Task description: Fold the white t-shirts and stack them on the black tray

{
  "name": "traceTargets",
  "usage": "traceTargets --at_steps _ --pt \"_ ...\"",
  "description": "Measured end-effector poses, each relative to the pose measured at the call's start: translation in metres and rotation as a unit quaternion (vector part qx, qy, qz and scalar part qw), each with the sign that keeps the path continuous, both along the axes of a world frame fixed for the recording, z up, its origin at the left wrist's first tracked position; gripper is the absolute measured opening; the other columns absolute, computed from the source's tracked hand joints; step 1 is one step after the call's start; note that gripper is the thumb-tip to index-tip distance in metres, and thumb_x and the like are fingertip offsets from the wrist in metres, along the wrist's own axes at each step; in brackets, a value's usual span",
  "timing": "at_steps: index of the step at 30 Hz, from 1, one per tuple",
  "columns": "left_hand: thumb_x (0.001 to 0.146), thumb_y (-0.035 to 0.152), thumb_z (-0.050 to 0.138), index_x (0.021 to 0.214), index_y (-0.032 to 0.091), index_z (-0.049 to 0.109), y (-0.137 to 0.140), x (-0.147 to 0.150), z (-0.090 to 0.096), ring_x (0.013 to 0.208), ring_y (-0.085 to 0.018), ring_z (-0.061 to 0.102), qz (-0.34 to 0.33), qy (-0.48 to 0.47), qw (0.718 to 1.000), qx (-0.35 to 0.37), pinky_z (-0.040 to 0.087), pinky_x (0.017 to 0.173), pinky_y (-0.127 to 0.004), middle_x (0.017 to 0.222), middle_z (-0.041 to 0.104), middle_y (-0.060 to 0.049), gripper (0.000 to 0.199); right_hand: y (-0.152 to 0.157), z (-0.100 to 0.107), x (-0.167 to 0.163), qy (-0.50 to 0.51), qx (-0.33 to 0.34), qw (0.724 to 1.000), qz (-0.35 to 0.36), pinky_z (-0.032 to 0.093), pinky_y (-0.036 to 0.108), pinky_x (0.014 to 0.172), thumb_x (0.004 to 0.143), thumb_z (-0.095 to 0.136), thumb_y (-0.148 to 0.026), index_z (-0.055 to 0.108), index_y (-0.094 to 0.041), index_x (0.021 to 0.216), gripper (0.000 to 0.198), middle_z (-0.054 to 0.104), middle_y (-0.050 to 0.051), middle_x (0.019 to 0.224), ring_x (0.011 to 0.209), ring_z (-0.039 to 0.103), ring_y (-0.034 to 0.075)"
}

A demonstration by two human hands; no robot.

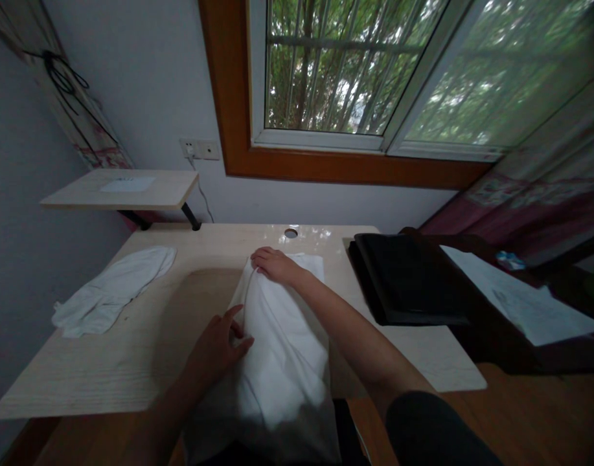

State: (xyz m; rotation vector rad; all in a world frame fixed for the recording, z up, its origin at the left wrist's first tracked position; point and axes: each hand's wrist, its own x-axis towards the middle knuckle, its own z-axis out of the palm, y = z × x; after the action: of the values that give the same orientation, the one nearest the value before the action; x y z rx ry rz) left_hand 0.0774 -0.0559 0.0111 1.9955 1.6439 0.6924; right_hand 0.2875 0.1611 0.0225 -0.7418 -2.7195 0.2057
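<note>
White cloth point(284, 343) is spread lengthwise on the counter point(107, 372), long axis pointed toward the window point(345, 77), near end draped past the counter's front edge. Hands are set apart: the right point(276, 266) is laid on the far left corner, grip cannot be told; the left point(223, 346) is held at the left edge, thumb and fingers parted.

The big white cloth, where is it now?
In the head view, the big white cloth is across the middle of the desk, under the right hand, with the left hand at its left edge.
</note>
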Motion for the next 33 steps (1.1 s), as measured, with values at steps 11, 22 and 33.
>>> traceTargets --at_steps 11,22,33 --pt "0.079 0.03 0.067 0.103 0.025 0.062 -0.03 0.004 -0.007 0.092 -0.026 0.065 0.04 0.016 0.998 0.052 0.056 0.083 -0.044 0.099 0.066 -0.008 0.025 0.014 -0.002 0.009 0.078 -0.099 0.992 -0.027 0.047 0.037 0.098 0.092 0.066 -0.016 0.067 -0.017 0.116 0.024 0.072 0.011 0.114 0.108 0.064 0.023" --pt "0.083 0.02 0.06 0.092 0.025 0.06 -0.035 -0.008 -0.007 0.095 -0.025 0.063 -0.02 0.032 0.997 0.068 0.055 0.088 -0.042 0.097 0.063 -0.007 0.01 0.009 -0.027 0.017 0.17 -0.184 0.958 -0.141 0.048 0.033 0.093 0.092 0.066 -0.019 0.073 -0.018 0.108 0.018 0.075 0.008 0.105 0.098 0.067 0.02" --pt "0.089 0.013 0.054 0.112 0.027 0.066 -0.035 -0.013 -0.009 0.101 -0.026 0.058 -0.095 0.11 0.983 0.115 0.053 0.092 -0.044 0.106 0.065 -0.008 0.03 0.008 -0.037 0.015 0.214 -0.202 0.938 -0.182 0.048 0.029 0.086 0.091 0.065 -0.029 0.072 -0.019 0.102 0.016 0.074 0.004 0.097 0.091 0.065 0.019"
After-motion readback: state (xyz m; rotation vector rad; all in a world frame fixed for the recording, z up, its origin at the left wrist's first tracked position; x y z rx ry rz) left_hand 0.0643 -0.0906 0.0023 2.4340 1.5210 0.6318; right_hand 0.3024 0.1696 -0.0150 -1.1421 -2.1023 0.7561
